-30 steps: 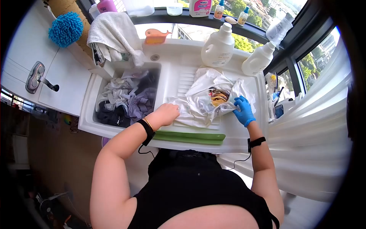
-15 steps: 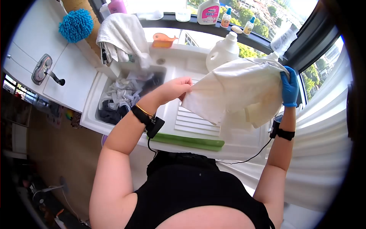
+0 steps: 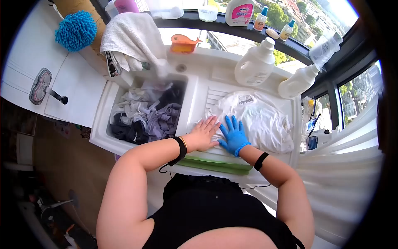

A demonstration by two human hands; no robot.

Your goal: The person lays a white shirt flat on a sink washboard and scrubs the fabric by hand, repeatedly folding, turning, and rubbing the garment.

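Note:
A white T-shirt (image 3: 265, 124) with dark lettering lies spread over the ribbed washboard area of the white sink unit. Bare, my left hand (image 3: 203, 133) rests flat on the shirt's left edge with the fingers spread. Beside it, my right hand (image 3: 233, 136), in a blue rubber glove, presses flat on the cloth, its fingers apart. Neither hand grips anything. Ridges of the washboard (image 3: 213, 97) show at the shirt's upper left; the rest lies under the cloth.
On the left, a sink basin (image 3: 96, 128) holds tangled wet clothes (image 3: 147, 112). White jugs (image 3: 256, 62) stand behind the shirt. A white towel (image 3: 130, 37) hangs at the back left. A green strip (image 3: 215, 164) lines the front edge. Bottles (image 3: 240, 12) line the windowsill.
Both hands held the white cloth up and stretched between them; now it lies on the washboard. My hands have come down, closer together, let go and flattened on it.

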